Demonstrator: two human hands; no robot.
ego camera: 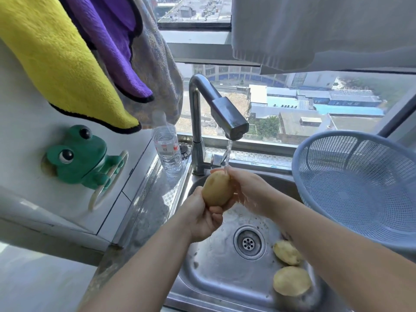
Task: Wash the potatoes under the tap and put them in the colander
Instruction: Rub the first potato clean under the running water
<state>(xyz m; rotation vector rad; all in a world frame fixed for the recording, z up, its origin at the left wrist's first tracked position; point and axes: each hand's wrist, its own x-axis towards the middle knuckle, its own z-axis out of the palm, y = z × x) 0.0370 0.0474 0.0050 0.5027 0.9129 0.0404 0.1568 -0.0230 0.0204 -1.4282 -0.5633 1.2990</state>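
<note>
A yellow-brown potato [217, 189] is held over the steel sink [216, 266], just under the stream of water running from the tap [227, 118]. My left hand [202, 217] grips it from below. My right hand [247, 190] is wrapped around its right side, and the water hits where the fingers meet the potato. Two more potatoes lie in the sink basin at the right, one [287, 252] beside the drain and one [291, 281] nearer to me. The blue mesh colander [360, 188] stands at the right of the sink, with nothing visible inside it.
A clear plastic water bottle [166, 149] stands at the left of the tap base. A green frog holder [81, 156] sticks to the left wall. Yellow [60, 61] and purple [114, 41] cloths hang above left, and a grey towel [315, 30] hangs above right. The drain [248, 243] sits mid-basin.
</note>
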